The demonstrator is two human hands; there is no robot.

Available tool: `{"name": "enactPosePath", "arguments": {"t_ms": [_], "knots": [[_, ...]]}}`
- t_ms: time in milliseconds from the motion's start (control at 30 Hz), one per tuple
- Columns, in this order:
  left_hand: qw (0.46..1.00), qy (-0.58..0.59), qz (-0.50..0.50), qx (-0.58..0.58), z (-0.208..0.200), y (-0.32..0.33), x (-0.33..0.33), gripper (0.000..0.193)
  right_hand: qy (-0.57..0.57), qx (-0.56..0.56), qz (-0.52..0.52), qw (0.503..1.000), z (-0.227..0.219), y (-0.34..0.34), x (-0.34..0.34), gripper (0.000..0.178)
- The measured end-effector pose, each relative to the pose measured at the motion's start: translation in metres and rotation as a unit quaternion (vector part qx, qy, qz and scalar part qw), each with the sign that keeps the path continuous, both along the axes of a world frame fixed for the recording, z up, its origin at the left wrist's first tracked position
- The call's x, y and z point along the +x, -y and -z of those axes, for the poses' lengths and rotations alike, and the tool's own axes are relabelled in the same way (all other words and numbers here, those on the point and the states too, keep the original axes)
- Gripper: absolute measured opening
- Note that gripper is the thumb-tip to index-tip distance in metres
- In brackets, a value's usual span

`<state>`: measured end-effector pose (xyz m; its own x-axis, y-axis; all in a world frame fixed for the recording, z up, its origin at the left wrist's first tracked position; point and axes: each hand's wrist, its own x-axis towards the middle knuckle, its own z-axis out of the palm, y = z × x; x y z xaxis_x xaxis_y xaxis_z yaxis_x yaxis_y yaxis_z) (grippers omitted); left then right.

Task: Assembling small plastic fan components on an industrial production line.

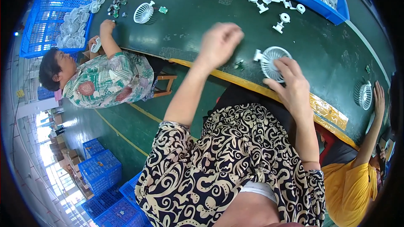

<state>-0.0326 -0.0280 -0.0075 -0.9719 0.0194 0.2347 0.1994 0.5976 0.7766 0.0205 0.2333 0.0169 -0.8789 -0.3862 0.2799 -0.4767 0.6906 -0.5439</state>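
My right hand (292, 85) grips a white round fan housing (275, 61) with radial ribs and a short neck, thumb and fingers at its near right rim. The housing is at the table's near edge, its neck pointing left. My left hand (219, 45) hovers over the table to the left, fingers curled together and slightly blurred; anything inside them is hidden. Between the two hands, a small green circuit board (239, 64) lies near the yellow edge strip. Farther off are several white bracket parts (284, 18) with round ends.
A blue bin (343, 14) of white parts stands at the far right. At left, a co-worker (111, 75) handles a white part beside a blue basket (31, 38), housings and small boards. Another person in yellow (351, 185) sits right, one hand near a housing (365, 96).
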Motion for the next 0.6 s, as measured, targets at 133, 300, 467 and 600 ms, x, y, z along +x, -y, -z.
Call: {"name": "enactPosePath", "arguments": {"t_ms": [133, 300, 467, 600], "knots": [[0.919, -0.188, -0.282, -0.201, 0.002, 0.102, -0.048, 0.043, 0.005, 0.055, 0.138, 0.989, 0.000, -0.065, 0.002, 0.043], [0.880, 0.026, -0.406, -0.245, 0.008, 0.225, -0.077, 0.073, -0.018, 0.192, 0.335, 0.922, 0.000, -0.161, 0.000, 0.038], [0.933, 0.050, -0.295, -0.202, 0.000, 0.177, -0.068, 0.069, -0.069, 0.175, 0.342, 0.921, -0.012, -0.158, -0.015, 0.032], [0.972, 0.025, -0.126, -0.196, -0.018, 0.096, -0.022, 0.048, -0.033, 0.050, 0.157, 0.986, -0.008, -0.081, -0.064, 0.023]]}}
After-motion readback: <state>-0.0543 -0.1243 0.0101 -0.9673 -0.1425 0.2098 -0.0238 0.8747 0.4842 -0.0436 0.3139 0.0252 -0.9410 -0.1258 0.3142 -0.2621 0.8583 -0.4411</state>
